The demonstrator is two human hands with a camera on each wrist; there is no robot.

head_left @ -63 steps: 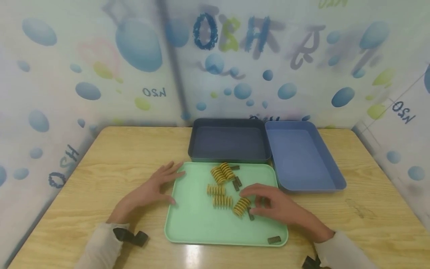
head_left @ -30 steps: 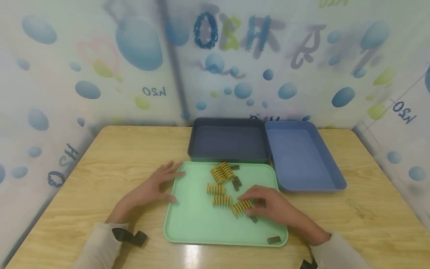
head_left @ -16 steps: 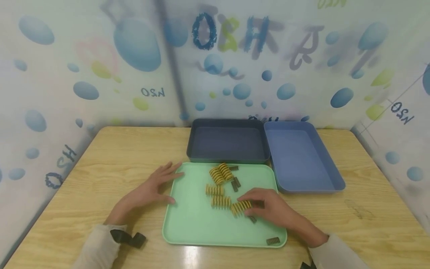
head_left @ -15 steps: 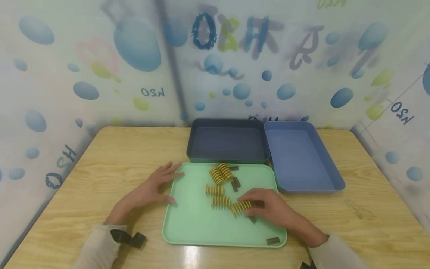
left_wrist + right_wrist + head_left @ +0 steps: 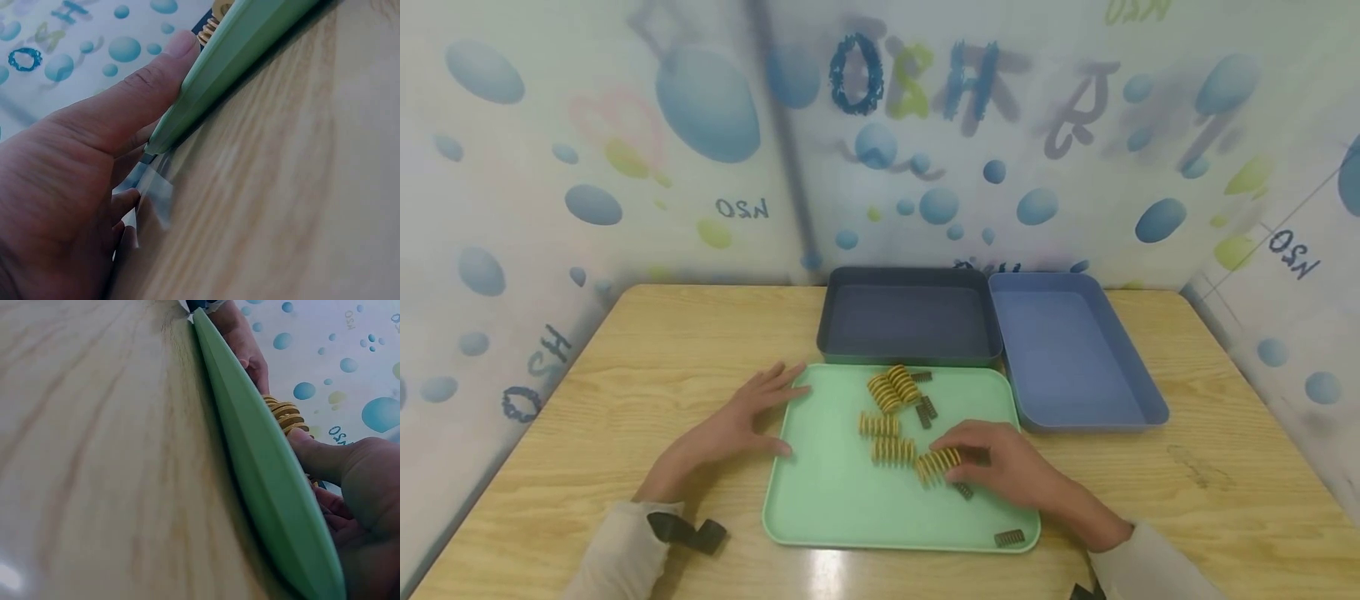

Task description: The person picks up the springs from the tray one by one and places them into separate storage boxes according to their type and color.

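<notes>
A pale green tray (image 5: 842, 508) lies on the table, bearing several yellow coil springs and several small dark springs. My right hand (image 5: 1000, 462) is over its right half, thumb and forefinger pinching one yellow spring (image 5: 936, 467); that spring still lies low over the tray. Just under the thumb is a small dark spring (image 5: 962, 490), partly hidden. To the left sit two more yellow springs, an upper one (image 5: 879, 425) and a lower one (image 5: 893, 452). My left hand (image 5: 748, 417) rests at the tray's left edge with fingers spread, the thumb on the rim in the left wrist view.
Behind the green tray stands a dark navy tray (image 5: 910, 358), with a blue tray (image 5: 1138, 367) at its right. A yellow spring pair (image 5: 895, 388) and dark springs (image 5: 927, 408) lie near the back rim. Another dark spring (image 5: 1009, 538) lies in the front right corner.
My right hand has closed its fingertips on the yellow spring, which has turned flatter. The dark spring beside it has shifted slightly. My left hand has stayed in place.
</notes>
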